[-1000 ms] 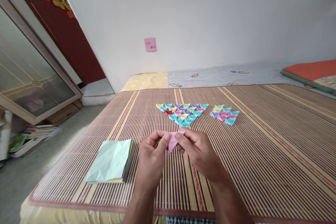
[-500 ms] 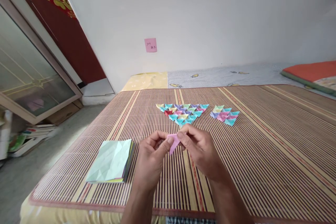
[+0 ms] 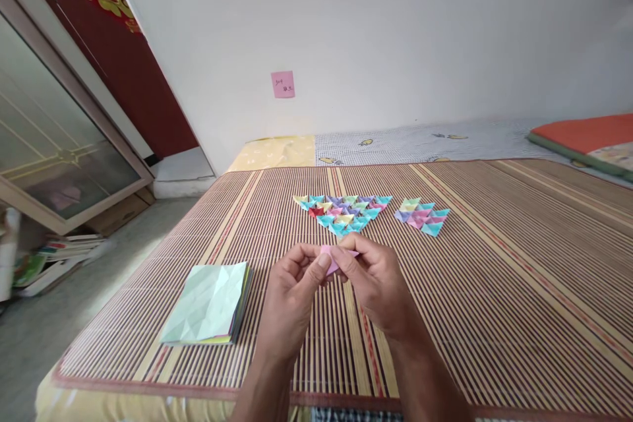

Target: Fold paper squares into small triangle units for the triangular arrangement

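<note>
My left hand (image 3: 291,290) and my right hand (image 3: 373,280) meet above a striped bamboo mat (image 3: 494,290). Both pinch a small folded pink paper piece (image 3: 332,257) between thumbs and fingertips. Most of the piece is hidden by my fingers. Beyond my hands lies a large triangle of folded coloured paper pieces (image 3: 343,214), and to its right a smaller cluster of folded pieces (image 3: 422,215). A stack of square paper sheets (image 3: 208,303), pale green on top, lies left of my left hand.
The mat covers a bed with a patterned sheet (image 3: 420,142) and an orange cushion (image 3: 586,135) at the far right. A pink sticky note (image 3: 283,84) hangs on the white wall. Books (image 3: 54,257) lie on the floor at left beside a glass door (image 3: 49,138).
The pink piece has been folded smaller between my fingers; less of it hangs below my thumbs than a second ago. My hands stay in about the same place.
</note>
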The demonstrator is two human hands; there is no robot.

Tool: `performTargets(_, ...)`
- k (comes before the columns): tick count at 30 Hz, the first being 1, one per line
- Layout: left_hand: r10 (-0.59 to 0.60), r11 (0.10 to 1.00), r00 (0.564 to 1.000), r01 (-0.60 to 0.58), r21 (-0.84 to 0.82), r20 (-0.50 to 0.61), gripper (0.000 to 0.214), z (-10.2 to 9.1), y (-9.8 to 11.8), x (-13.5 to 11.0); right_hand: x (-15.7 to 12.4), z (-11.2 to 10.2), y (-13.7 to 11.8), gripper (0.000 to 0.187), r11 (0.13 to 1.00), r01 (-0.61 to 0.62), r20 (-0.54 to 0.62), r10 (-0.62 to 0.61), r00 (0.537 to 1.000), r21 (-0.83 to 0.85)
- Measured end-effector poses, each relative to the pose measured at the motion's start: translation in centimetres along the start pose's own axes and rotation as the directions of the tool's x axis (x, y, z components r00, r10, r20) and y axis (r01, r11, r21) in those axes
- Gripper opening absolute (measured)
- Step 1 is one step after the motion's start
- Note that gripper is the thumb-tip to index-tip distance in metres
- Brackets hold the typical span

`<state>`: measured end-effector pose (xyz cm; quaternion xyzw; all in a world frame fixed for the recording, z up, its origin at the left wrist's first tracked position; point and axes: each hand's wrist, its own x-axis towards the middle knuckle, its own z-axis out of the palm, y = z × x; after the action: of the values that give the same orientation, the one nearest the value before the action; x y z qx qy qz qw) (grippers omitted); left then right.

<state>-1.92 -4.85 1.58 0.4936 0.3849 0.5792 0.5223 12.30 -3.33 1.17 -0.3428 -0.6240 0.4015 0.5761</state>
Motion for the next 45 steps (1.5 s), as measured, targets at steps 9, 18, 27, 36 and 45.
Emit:
performTargets(9,0.035,0.978,0.999,-0.039,0.203,0.024,0.03,-0.6,0.4,-0.2,0.2,0.4,-0.1,0.026,1.0,-0.009,-0.002,0.009,1.0,0.023)
performTargets(18,0.038,0.993,0.999,-0.04,0.109,0.019,0.019,0.0,0.4,-0.3,0.1,1.3,0.5,0.026,0.967,-0.086,-0.07,0.105,0.992,0.238)
performTargets(27,-0.001,0.953,0.989,-0.044,0.301,0.149,0.027,-1.8,0.7,-0.1,0.2,0.0,0.0,0.03,0.994,-0.059,0.06,0.053,0.997,0.095)
performTargets(36,0.077,0.912,0.989,-0.122,0.391,0.129,0.033,-3.0,0.7,0.4,0.6,-0.1,0.2,0.027,0.979,-0.144,0.121,0.127,0.985,0.144)
performTargets(45,0.056,0.935,0.998,-0.062,0.35,0.027,0.023,-3.1,-0.2,0.8,0.7,-0.4,-0.7,0.021,0.992,-0.064,0.108,0.052,0.993,0.108)
